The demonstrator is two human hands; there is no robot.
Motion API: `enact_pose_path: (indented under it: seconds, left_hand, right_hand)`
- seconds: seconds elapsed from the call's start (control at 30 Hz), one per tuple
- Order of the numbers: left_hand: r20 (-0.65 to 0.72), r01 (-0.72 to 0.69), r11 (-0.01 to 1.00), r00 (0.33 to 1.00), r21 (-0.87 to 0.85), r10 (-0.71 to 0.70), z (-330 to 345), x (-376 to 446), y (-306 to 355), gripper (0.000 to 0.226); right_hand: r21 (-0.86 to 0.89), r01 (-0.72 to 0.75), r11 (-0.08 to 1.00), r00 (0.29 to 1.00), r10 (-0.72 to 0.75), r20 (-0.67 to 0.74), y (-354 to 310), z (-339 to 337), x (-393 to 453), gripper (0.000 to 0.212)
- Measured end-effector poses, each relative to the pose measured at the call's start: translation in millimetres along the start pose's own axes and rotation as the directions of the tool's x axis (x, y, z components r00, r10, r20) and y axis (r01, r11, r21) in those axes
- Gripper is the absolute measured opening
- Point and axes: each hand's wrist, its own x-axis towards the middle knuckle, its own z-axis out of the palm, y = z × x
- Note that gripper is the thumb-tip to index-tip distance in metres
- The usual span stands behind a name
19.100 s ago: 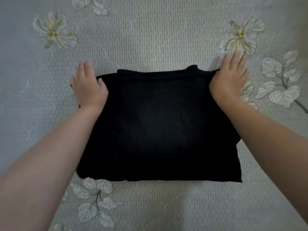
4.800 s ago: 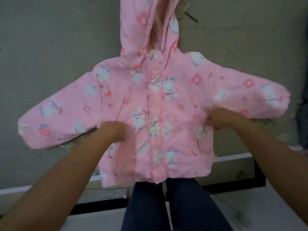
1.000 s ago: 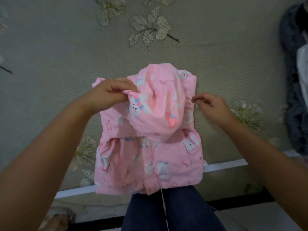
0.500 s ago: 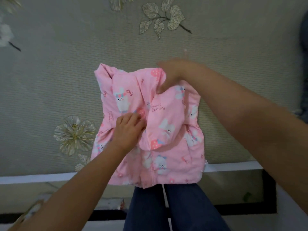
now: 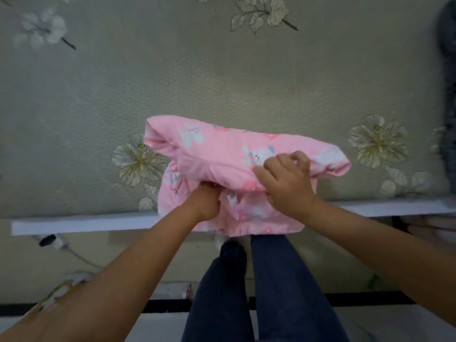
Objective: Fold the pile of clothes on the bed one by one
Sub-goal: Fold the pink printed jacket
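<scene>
A small pink hooded jacket (image 5: 222,149) printed with white bunnies lies at the near edge of the bed, its upper half doubled down over its lower half into a thick bundle. My left hand (image 5: 206,201) is tucked under the folded flap at the middle, its fingers hidden in the cloth. My right hand (image 5: 287,183) lies on top of the flap to the right, with curled fingers gripping the fabric. The jacket's hem hangs slightly past the bed edge.
The bed (image 5: 222,77) wears a grey-green cover with embroidered flowers. A dark pile of clothes (image 5: 446,77) sits at the far right edge. The white bed border (image 5: 81,222) runs along the front, with my legs in dark trousers (image 5: 259,292) below it.
The top of the jacket has been folded down toward me over the lower half. My right hand came back from the collar to the flap; my left hand slid under the fold.
</scene>
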Motion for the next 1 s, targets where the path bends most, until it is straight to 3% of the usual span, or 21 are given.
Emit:
enact_pose_path:
  seconds: [0.1,0.17,0.23,0.3,0.33,0.37,0.43,0.47,0.53,0.63,0.67,0.7,0.73,0.77,0.8,0.83,0.87,1.0]
  left_hand:
    - [0.084,0.030,0.995,0.996,0.100,-0.039,11.8,-53.7,4.8,0.035]
    - [0.002,0.016,0.998,1.000,0.064,-0.016,15.2,-87.1,5.8,0.027]
    - [-0.316,-0.072,0.994,0.948,-0.082,0.043,13.0,-110.1,8.3,0.029]
    - [-0.638,-0.170,0.976,0.769,-0.137,0.044,6.7,-111.3,6.8,0.034]
    - [-0.719,-0.132,0.980,0.695,-0.149,-0.016,6.6,-103.6,2.9,0.035]
    - [-0.710,-0.045,0.975,0.692,-0.219,-0.128,7.8,-92.8,-2.0,0.040]
    - [-0.462,0.188,0.883,0.795,-0.430,-0.394,19.0,-71.0,-10.3,0.065]
    - [-0.359,0.251,0.837,0.816,-0.486,-0.454,28.7,-61.4,-13.3,0.073]
    - [-0.337,0.264,0.811,0.809,-0.522,-0.481,47.6,-49.0,-14.4,0.078]
    - [-0.408,0.256,0.784,0.739,-0.566,-0.536,61.0,-37.5,-14.0,0.082]
    - [-0.382,0.283,0.736,0.709,-0.615,-0.592,63.2,-33.6,-16.4,0.088]
    - [-0.323,0.321,0.661,0.678,-0.678,-0.661,64.8,-31.3,-19.5,0.096]
    - [-0.240,0.358,0.567,0.648,-0.742,-0.723,66.6,-30.4,-22.7,0.104]
    - [-0.159,0.377,0.480,0.632,-0.792,-0.759,69.6,-30.0,-26.4,0.109]
    - [-0.101,0.375,0.421,0.636,-0.826,-0.765,72.8,-29.6,-29.8,0.112]
    - [-0.079,0.349,0.393,0.655,-0.851,-0.751,76.0,-28.2,-32.6,0.112]
    - [-0.088,0.307,0.389,0.678,-0.868,-0.730,78.9,-26.0,-35.0,0.109]
    - [-0.213,0.218,0.472,0.681,-0.854,-0.701,78.4,-18.6,-40.4,0.095]
  right_hand:
    - [0.002,0.069,0.998,0.995,-0.069,0.066,-32.8,-2.7,-49.7,0.026]
    - [-0.009,0.066,0.998,0.990,-0.064,0.127,-47.9,0.9,-77.1,0.034]
    - [-0.029,0.043,0.999,0.975,-0.036,0.218,-62.4,4.4,-96.5,0.041]
    - [-0.041,0.030,0.999,0.932,-0.013,0.363,-75.7,5.8,-109.2,0.040]
    - [-0.030,0.010,0.999,0.906,0.004,0.423,-80.1,7.1,-115.3,0.042]
    - [-0.006,-0.032,0.999,0.884,0.031,0.466,-82.5,8.2,-120.9,0.045]
    - [0.021,-0.183,0.983,0.871,0.152,0.466,-83.9,6.4,-128.3,0.043]
    - [0.020,-0.271,0.962,0.869,0.235,0.435,-83.8,4.3,-130.4,0.039]
    - [0.002,-0.389,0.921,0.864,0.364,0.347,-85.1,0.4,-131.2,0.036]
    - [-0.118,-0.393,0.912,0.855,0.409,0.319,-83.2,1.7,-129.2,0.068]
    - [-0.166,-0.433,0.886,0.826,0.464,0.321,-78.9,3.9,-128.2,0.079]
    - [-0.167,-0.574,0.802,0.740,0.595,0.314,-73.0,6.0,-127.7,0.086]
    - [-0.123,-0.767,0.630,0.571,0.757,0.317,-65.0,8.3,-128.1,0.094]
    - [-0.077,-0.917,0.392,0.344,0.873,0.346,-56.0,11.1,-128.2,0.104]
    - [-0.030,-0.982,0.184,0.157,0.900,0.406,-48.1,14.1,-129.1,0.113]
    - [0.019,-0.996,0.086,0.085,0.875,0.476,-42.3,18.3,-131.7,0.117]
    - [0.066,-0.996,0.058,0.084,0.840,0.536,-38.5,22.5,-132.6,0.118]
    - [0.014,-0.979,0.202,0.178,0.824,0.537,-25.8,38.9,-120.3,0.116]
